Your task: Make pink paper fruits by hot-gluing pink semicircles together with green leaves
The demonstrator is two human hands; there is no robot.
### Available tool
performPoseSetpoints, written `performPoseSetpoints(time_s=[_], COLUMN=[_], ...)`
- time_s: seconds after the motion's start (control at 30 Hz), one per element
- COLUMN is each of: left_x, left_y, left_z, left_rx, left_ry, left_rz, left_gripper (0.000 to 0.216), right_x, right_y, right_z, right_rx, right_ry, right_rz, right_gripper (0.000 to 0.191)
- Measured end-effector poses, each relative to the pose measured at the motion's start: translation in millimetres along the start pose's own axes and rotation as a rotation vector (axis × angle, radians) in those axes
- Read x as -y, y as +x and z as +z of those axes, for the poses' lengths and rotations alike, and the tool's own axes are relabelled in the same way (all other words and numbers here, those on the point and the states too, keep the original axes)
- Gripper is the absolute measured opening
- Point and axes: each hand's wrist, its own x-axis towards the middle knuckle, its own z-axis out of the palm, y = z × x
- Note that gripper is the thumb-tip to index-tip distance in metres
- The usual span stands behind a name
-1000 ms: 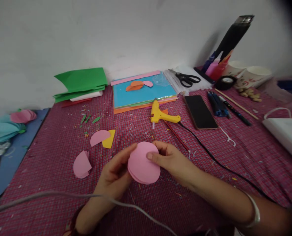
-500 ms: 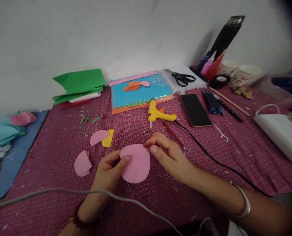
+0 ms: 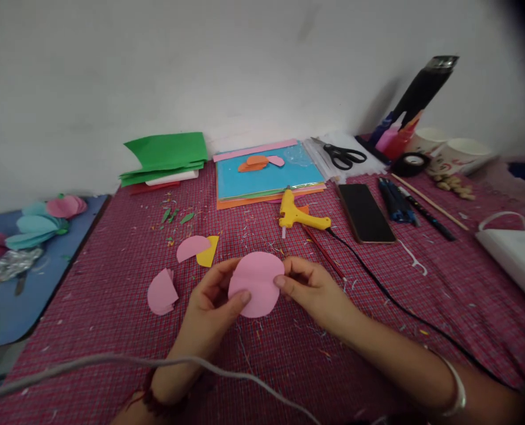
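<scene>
A pink paper circle [image 3: 259, 277] is held up above the checked cloth, a faint crease running across it. My left hand [image 3: 218, 301] pinches its left edge, thumb on the front and fingers behind. On the opposite edge, my right hand [image 3: 309, 289] grips the paper between thumb and fingers. Left of my hands lies a small stack of folded pink half-circles [image 3: 161, 293]. Another pink half-circle [image 3: 192, 247] overlaps a yellow paper piece [image 3: 208, 252] just beyond.
A yellow glue gun [image 3: 304, 217] trails a black cord to the right, near a phone [image 3: 366, 213]. Behind are green sheets [image 3: 169, 154], blue paper [image 3: 266, 177] and scissors [image 3: 344, 156]. A grey cable [image 3: 125, 359] crosses the foreground. Paper flowers [image 3: 39, 227] lie far left.
My right hand has moved from the circle's top edge down to its right side and now pinches it. The circle's crease now shows. The whole view has shifted slightly.
</scene>
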Motion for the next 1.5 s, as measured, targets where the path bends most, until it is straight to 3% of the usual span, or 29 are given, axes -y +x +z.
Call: performPoseSetpoints(time_s=[0.23, 0.4, 0.5, 0.63, 0.77, 0.93, 1.03, 1.17, 1.3, 1.43, 1.5], left_x=[-6.9, -8.5, -6.9, -4.3, -5.1, -7.6, -8.1, -9.2, -10.2, -8.2, -6.7], left_y=[-1.9, -3.8, -3.3, -0.1, 5.1, 6.6, 5.8, 4.7, 4.0, 5.0, 5.6], left_z=[7.8, 11.5, 9.3, 5.6, 4.5, 3.2, 1.7, 0.3, 1.3, 3.6, 3.9], left_rx=[-0.014, 0.095, 0.123, 0.105, 0.026, -0.003, -0.005, 0.084, 0.11, 0.089, 0.079], left_ry=[0.095, 0.205, 0.204, 0.059, -0.131, -0.209, -0.215, -0.236, -0.215, -0.175, -0.161], left_rz=[0.085, 0.05, 0.037, 0.056, 0.006, -0.152, -0.163, -0.13, -0.124, -0.131, -0.129], left_gripper=[0.04, 0.044, 0.049, 0.053, 0.041, 0.02, 0.02, 0.028, 0.028, 0.027, 0.027], right_x=[-0.2, 2.0, 3.4, 0.8, -2.8, 0.3, 1.9, -0.4, -3.1, -0.6, 1.7], right_y=[-4.5, -6.5, -5.4, -2.6, -0.8, -1.5, -1.7, -0.9, 0.4, -0.8, -2.4], right_z=[1.1, -2.4, -2.6, -1.7, -1.5, -1.8, -2.1, -1.3, -1.6, -3.1, -3.1], right_rx=[-0.011, -0.035, -0.012, 0.0, -0.015, -0.028, 0.01, 0.023, 0.0, 0.041, 0.055], right_ry=[-0.252, -0.526, -0.439, -0.15, 0.015, -0.031, -0.039, 0.082, 0.094, -0.063, -0.141], right_rz=[-0.047, -0.187, -0.174, -0.01, 0.044, -0.014, -0.024, 0.008, -0.06, -0.12, -0.115], right_gripper=[0.02, 0.033, 0.032, 0.025, 0.023, 0.022, 0.023, 0.017, 0.046, 0.018, 0.014])
